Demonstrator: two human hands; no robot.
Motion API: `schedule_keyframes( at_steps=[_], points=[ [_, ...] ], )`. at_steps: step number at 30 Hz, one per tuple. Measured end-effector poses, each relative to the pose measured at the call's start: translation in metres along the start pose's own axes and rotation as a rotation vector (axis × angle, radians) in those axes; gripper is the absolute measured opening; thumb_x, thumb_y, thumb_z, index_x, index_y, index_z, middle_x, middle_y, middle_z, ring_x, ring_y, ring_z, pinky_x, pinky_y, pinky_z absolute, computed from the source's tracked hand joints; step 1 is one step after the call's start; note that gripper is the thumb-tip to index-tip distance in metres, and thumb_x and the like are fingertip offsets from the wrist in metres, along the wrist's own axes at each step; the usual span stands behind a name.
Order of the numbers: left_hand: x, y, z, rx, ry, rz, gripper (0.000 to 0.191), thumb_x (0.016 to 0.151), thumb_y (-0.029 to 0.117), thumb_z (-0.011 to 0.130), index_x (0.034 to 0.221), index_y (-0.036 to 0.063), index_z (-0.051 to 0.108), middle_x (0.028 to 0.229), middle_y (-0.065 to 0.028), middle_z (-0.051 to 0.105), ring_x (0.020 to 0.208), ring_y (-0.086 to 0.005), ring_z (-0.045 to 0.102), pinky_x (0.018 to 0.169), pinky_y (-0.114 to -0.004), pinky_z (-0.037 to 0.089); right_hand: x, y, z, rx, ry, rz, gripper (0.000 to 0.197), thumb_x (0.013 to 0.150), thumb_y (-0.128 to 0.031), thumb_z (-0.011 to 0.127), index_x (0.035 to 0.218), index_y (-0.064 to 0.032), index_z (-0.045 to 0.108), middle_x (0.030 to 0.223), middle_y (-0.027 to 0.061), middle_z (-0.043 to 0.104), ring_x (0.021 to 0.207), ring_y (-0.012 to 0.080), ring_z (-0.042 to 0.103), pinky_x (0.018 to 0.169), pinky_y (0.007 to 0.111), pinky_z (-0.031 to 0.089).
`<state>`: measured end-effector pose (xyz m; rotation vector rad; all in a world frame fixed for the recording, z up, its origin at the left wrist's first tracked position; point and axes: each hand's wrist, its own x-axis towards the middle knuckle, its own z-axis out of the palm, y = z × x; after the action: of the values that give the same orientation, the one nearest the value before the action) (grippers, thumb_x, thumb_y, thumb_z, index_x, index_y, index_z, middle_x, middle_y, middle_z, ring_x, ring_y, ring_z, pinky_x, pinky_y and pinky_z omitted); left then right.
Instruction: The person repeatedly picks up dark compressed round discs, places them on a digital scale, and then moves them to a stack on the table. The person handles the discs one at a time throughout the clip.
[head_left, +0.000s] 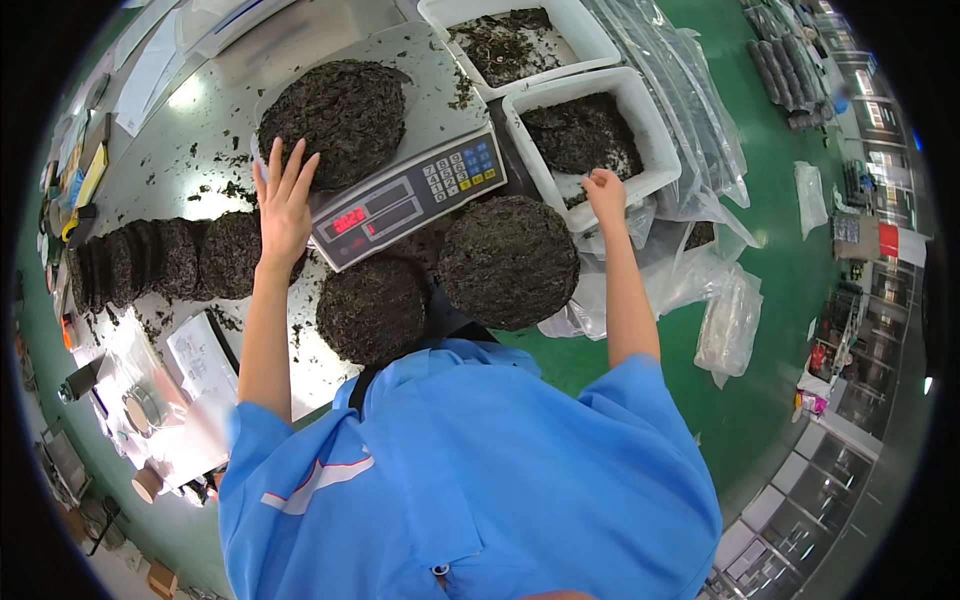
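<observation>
My left hand (286, 206) has its fingers spread against the near left edge of a dark round cake of pressed dried leaves (334, 120), which lies on the metal pan of a digital scale (409, 196). The scale's red display is lit. My right hand (604, 193) is at the near rim of a white plastic tub (664, 142) with dark flakes (581, 139) in it; its fingertips are pinched together, and whether they hold a flake cannot be told. Two more round cakes (508, 262) (373, 309) lie between the scale and my body.
A second white tub (604, 45) with loose flakes stands beyond the first. A row of dark cakes (176, 259) leans along the metal table at left, near a paper booklet (199, 352). Clear plastic bags (697, 142) hang at the right, above a green floor.
</observation>
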<state>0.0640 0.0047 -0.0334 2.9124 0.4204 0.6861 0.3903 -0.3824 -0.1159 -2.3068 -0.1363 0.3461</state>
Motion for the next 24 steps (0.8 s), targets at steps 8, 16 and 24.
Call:
schedule_keyframes(
  at_steps=[8, 16, 24],
  points=[
    [-0.065, 0.016, -0.029, -0.071, 0.102, -0.199, 0.061, 0.062, -0.017, 0.038, 0.117, 0.0037, 0.051, 0.134, -0.0099, 0.045, 0.135, -0.0312, 0.028, 0.111, -0.051, 0.017, 0.060, -0.036, 0.058, -0.659, 0.022, 0.072, 0.065, 0.079, -0.019, 0.066, 0.131, 0.0008, 0.034, 0.134, 0.0238, 0.035, 0.124, 0.0396, 0.036, 0.097, 0.054, 0.036],
    [-0.110, 0.021, -0.050, -0.139, 0.107, -0.390, 0.059, 0.063, -0.014, 0.039, 0.118, 0.0024, 0.052, 0.133, -0.0124, 0.046, 0.130, -0.0313, 0.035, 0.109, -0.048, 0.025, 0.053, -0.016, 0.065, -1.116, -0.255, 0.031, 0.090, 0.078, -0.026, 0.069, 0.146, -0.0118, 0.011, 0.150, 0.0198, 0.009, 0.137, 0.0376, 0.015, 0.105, 0.056, 0.026],
    [-0.085, 0.031, -0.041, -0.288, 0.172, -0.408, 0.057, 0.063, -0.016, 0.038, 0.115, -0.0003, 0.054, 0.130, -0.0133, 0.049, 0.127, -0.0312, 0.040, 0.105, -0.041, 0.033, 0.075, 0.008, -0.020, -0.841, -0.005, -0.655, 0.029, 0.083, -0.008, 0.051, 0.111, -0.0056, 0.059, 0.112, 0.0104, 0.060, 0.109, 0.0284, 0.053, 0.090, 0.043, 0.042]
  ],
)
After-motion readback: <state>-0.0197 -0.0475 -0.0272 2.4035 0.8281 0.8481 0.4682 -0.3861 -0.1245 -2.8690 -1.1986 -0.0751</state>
